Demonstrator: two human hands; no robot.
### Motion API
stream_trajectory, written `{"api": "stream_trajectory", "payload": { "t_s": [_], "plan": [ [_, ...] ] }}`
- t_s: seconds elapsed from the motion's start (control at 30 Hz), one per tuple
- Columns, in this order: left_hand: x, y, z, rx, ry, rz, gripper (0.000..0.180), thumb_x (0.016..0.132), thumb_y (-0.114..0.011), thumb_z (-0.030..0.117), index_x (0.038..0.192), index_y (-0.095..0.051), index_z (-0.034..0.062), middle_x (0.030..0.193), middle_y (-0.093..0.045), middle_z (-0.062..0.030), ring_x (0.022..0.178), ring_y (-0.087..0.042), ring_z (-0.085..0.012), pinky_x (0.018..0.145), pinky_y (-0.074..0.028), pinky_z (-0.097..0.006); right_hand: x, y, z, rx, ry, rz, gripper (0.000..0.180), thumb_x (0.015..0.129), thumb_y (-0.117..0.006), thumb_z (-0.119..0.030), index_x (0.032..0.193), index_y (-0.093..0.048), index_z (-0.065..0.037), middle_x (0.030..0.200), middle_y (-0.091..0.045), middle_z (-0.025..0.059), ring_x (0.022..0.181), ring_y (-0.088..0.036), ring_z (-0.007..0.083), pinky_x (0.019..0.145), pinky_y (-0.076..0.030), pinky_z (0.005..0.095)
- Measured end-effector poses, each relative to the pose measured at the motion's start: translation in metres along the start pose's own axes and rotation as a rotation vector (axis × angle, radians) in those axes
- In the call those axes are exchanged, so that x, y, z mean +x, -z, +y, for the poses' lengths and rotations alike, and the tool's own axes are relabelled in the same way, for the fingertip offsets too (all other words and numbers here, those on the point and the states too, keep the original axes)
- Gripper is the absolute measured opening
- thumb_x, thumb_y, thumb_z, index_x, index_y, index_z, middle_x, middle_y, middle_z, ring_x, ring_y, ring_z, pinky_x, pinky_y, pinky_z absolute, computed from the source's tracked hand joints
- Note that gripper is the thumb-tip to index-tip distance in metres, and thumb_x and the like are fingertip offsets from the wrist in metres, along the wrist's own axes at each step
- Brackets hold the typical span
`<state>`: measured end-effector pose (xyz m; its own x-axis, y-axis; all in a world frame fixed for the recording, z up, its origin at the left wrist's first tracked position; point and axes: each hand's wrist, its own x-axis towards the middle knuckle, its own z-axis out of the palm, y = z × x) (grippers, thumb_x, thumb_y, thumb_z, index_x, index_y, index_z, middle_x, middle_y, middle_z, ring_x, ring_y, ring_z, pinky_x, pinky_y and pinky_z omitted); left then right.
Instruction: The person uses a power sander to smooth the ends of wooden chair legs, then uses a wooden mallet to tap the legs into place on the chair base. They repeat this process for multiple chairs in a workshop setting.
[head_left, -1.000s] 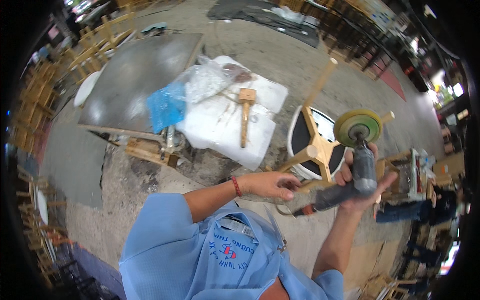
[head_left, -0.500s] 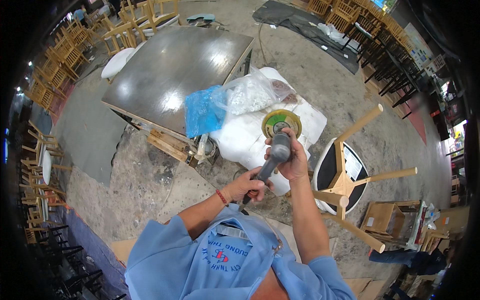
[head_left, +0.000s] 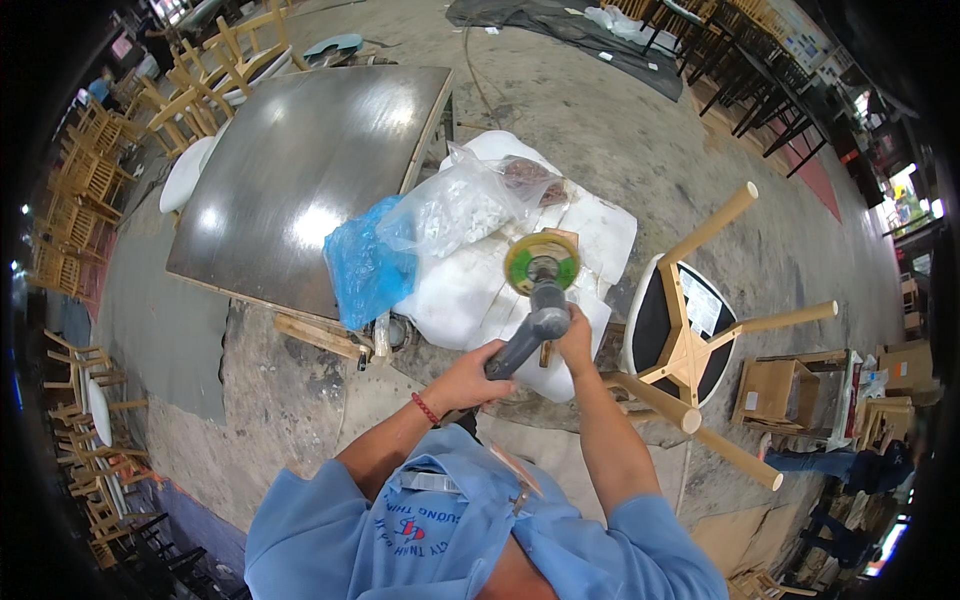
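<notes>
Here, both hands grip a grey angle grinder [head_left: 530, 325] with a green and yellow disc, held up over white foam blocks [head_left: 470, 295] on the concrete floor [head_left: 620, 130]. The left hand [head_left: 470, 380] has its fingers wrapped around the rear of the grinder's body; the right hand [head_left: 575, 328] closes on it just behind the head. A blue plastic bag [head_left: 365, 265] and a clear plastic bag [head_left: 450, 205] lie on the foam, beside a dark square tabletop [head_left: 300, 180]. To the right, an overturned wooden stool [head_left: 690, 340] points its legs up.

Grinder [head_left: 535, 300] over foam block [head_left: 480, 300]; tabletop [head_left: 300, 190] left, upturned stool [head_left: 690, 345] right.
</notes>
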<state>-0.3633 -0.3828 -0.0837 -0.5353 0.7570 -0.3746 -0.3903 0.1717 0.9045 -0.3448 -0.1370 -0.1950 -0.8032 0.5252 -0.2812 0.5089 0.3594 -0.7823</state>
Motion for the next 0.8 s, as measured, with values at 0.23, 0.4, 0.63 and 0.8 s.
{"api": "stream_trajectory", "payload": {
  "t_s": [0.23,0.4,0.63,0.8],
  "plan": [
    [0.068,0.001,0.030,0.366,-0.629,0.272,0.038,0.091,-0.065,0.016,0.124,-0.057,0.0008,0.078,-0.060,-0.0038,0.055,-0.053,-0.0103,0.053,-0.047,-0.026,0.019,-0.015,-0.003,-0.166,-0.081,0.174,0.038,0.081,-0.060,-0.027,0.107,-0.060,0.002,0.095,-0.066,0.0274,0.096,-0.064,0.0440,0.086,-0.049,0.0495],
    [0.122,0.038,0.017,-0.290,-0.131,0.027,0.028,0.096,-0.060,0.023,0.115,-0.060,0.0021,0.079,-0.062,-0.0040,0.057,-0.053,-0.0071,0.050,-0.047,-0.023,-0.047,0.013,0.071,0.150,-0.240,0.275,0.027,0.085,-0.062,-0.020,0.099,-0.055,0.002,0.067,-0.057,0.0095,0.048,-0.056,0.0188,0.042,-0.045,0.0334],
    [0.186,0.094,-0.021,-0.393,-0.001,-0.029,0.035,0.097,-0.058,0.031,0.102,-0.065,-0.0037,0.072,-0.062,-0.0061,0.051,-0.048,-0.0070,0.046,-0.042,-0.021,-0.155,0.040,0.060,0.346,-0.409,0.222,0.022,0.086,-0.061,-0.010,0.104,-0.052,0.001,0.062,-0.052,0.0029,0.045,-0.049,0.0115,0.039,-0.040,0.0280],
    [0.194,0.124,-0.024,0.174,-0.085,0.274,0.036,0.094,-0.058,0.029,0.102,-0.067,-0.0055,0.073,-0.065,-0.0156,0.062,-0.062,-0.0231,0.063,-0.050,-0.035,-0.120,0.016,0.038,0.204,-0.259,0.086,0.030,0.085,-0.064,-0.014,0.108,-0.055,0.003,0.064,-0.055,0.0051,0.046,-0.052,0.0120,0.041,-0.042,0.0282]
  ]
}}
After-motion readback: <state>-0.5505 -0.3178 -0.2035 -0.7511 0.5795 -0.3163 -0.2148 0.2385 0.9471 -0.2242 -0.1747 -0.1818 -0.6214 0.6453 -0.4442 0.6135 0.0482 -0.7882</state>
